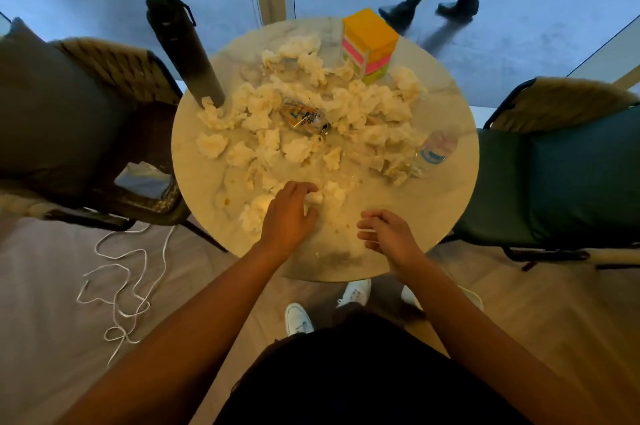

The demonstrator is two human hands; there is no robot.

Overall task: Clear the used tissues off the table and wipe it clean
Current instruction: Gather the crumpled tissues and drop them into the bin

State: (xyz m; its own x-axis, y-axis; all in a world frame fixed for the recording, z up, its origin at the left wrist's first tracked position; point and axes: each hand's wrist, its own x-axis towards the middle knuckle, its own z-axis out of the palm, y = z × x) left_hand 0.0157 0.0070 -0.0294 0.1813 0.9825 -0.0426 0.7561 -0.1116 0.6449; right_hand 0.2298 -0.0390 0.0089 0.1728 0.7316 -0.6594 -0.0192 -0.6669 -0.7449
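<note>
Tissues [304, 119], crumpled and white, are covering most of the round worktop [450, 202] from its far rim to its near edge, so clearing is barely starting and wiping is not yet possible. Among them a black flask [183, 50] is standing at far left, a coloured box [369, 43] at the far side, 1 plastic bottle [433, 152] lying right. The left hand [287, 216] is curling its fingers onto a near tissue; the right hand [388, 234] is hovering loosely curled, holding nothing.
</note>
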